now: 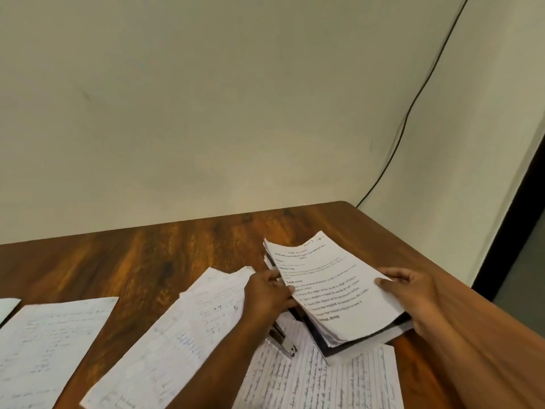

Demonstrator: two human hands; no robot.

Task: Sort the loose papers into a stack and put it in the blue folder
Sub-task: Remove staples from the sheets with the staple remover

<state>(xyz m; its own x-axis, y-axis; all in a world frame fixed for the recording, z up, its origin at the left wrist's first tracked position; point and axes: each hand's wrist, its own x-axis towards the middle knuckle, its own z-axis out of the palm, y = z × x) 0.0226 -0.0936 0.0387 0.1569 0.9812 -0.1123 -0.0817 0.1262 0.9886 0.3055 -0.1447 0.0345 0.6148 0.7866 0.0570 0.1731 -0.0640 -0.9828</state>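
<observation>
A stack of papers [330, 278] with a printed sheet on top is lifted at an angle over the right part of the wooden table [153, 255]. My left hand [265, 293] grips its left edge and my right hand [413, 290] grips its right edge. Under the stack lies a dark folder [339, 346], mostly hidden, its colour hard to tell. Loose handwritten sheets lie flat: one at the far left [44, 349], one in the middle [182, 332] and lined ones near the front [318, 379].
A metal stapler [281, 342] lies on the table just below my left wrist, beside the folder. A black cable [413, 104] runs down the wall behind the table's far right corner. The table's right edge runs close past my right forearm.
</observation>
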